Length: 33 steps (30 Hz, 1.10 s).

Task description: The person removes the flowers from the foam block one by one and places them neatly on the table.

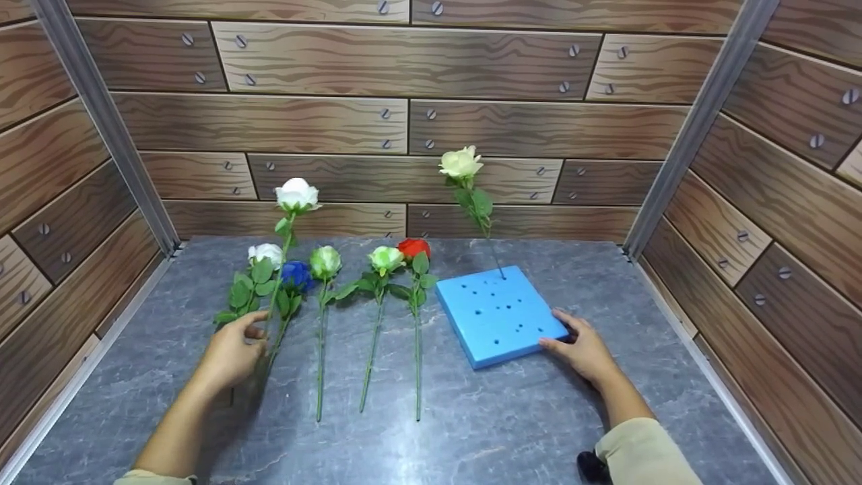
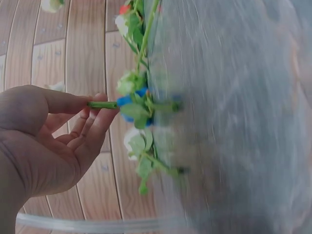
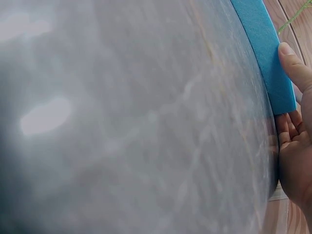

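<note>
My left hand (image 1: 232, 351) pinches the stem of a white rose (image 1: 296, 195) between thumb and fingers, its bloom held up above the table. The cut end of that stem (image 2: 103, 105) shows at the fingertips in the left wrist view. My right hand (image 1: 584, 349) grips the near right corner of a blue foam block (image 1: 488, 316), thumb on the top face and fingers at the side. Small holes dot the block's top. A cream rose (image 1: 460, 163) stands in a hole near its far edge, leaning slightly left.
Left of the block lie a red rose (image 1: 415, 248), two pale green roses, one at the middle (image 1: 386, 259) and one further left (image 1: 326, 261), a blue rose (image 1: 296, 275) and another white rose (image 1: 266, 254). Wood-patterned walls (image 1: 404, 124) enclose the grey marbled table (image 1: 377, 448).
</note>
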Each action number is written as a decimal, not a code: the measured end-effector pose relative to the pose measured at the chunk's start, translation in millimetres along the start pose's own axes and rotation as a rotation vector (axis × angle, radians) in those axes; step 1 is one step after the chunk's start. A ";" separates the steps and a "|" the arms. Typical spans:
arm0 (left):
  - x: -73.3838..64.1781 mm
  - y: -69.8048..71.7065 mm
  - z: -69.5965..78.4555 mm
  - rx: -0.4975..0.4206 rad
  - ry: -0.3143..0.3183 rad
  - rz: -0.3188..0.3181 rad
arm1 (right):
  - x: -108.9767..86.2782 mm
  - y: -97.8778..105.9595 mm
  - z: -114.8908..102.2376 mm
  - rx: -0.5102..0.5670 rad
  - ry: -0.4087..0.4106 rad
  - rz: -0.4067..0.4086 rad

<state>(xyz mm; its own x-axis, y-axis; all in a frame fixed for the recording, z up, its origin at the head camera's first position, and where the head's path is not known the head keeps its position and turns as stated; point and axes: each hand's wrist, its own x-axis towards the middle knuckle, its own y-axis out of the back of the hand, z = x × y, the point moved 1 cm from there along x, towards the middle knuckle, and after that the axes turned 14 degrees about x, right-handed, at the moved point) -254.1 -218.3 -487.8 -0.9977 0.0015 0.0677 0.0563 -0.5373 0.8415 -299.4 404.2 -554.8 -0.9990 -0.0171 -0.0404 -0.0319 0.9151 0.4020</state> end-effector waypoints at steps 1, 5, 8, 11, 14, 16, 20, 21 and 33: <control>-0.6 1.7 -2.9 -0.003 0.002 -0.009 | -0.2 -0.3 -0.1 -0.004 0.002 -0.001; -3.0 7.7 -13.8 -0.010 0.034 -0.052 | -0.7 -1.5 -0.4 -0.001 -0.002 0.003; -5.0 11.8 -22.0 0.010 0.060 -0.068 | -1.0 -1.7 -0.7 0.007 -0.002 0.004; -6.0 16.3 -30.7 0.037 0.075 -0.067 | -1.3 -1.5 -1.0 0.010 0.000 0.004; -6.2 20.3 -39.0 0.059 0.081 -0.067 | -1.5 -1.3 -1.0 0.009 0.000 0.005; -6.3 21.8 -44.3 0.057 0.090 -0.078 | -1.5 -1.2 -0.9 0.008 -0.005 0.009; -7.6 23.5 -54.3 0.058 0.096 -0.092 | -1.2 -1.1 -1.1 0.001 -0.005 0.012; -7.9 23.8 -56.9 0.056 0.100 -0.093 | -1.0 -1.1 -1.1 0.001 -0.006 0.013; -11.4 34.3 -83.8 0.099 0.128 -0.110 | -0.5 -0.5 -0.2 -0.025 0.000 0.012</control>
<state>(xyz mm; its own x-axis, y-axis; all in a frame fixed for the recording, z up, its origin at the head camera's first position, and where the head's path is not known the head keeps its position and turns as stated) -244.0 -307.4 -504.7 -0.9943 -0.0552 -0.0915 -0.0566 -0.4539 0.8893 -298.9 403.7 -554.8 -0.9994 -0.0060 -0.0350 -0.0203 0.9048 0.4254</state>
